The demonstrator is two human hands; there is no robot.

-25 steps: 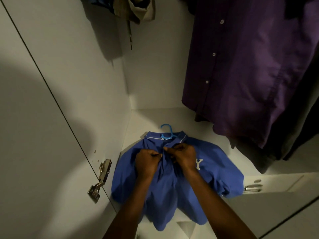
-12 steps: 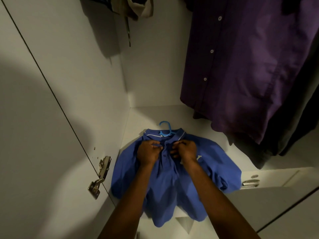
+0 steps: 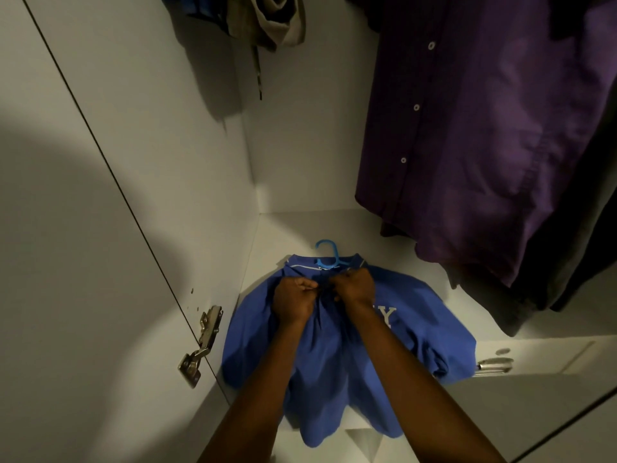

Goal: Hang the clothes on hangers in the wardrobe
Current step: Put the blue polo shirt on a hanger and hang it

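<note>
A blue shirt (image 3: pixel 417 332) with white lettering lies spread on the white wardrobe floor (image 3: pixel 287 235), front side up. A light blue plastic hanger (image 3: pixel 329 253) sits inside its collar, with the hook sticking out toward the back wall. My left hand (image 3: pixel 293 300) and my right hand (image 3: pixel 355 289) are side by side just below the collar. Both pinch the front placket of the shirt with curled fingers, knuckles nearly touching. The fabric between my fingers is hidden.
A purple button shirt (image 3: pixel 484 128) hangs at the right with dark garments (image 3: pixel 574 255) behind it. Beige and blue clothes (image 3: pixel 267 18) hang at the top left. A metal hinge (image 3: pixel 200 345) sits on the left side panel, and a second metal fitting (image 3: pixel 494 365) at the right.
Both hands have moved up the shirt front toward the collar and stay pinched together on the placket. The white lettering is now more exposed beside my right wrist.
</note>
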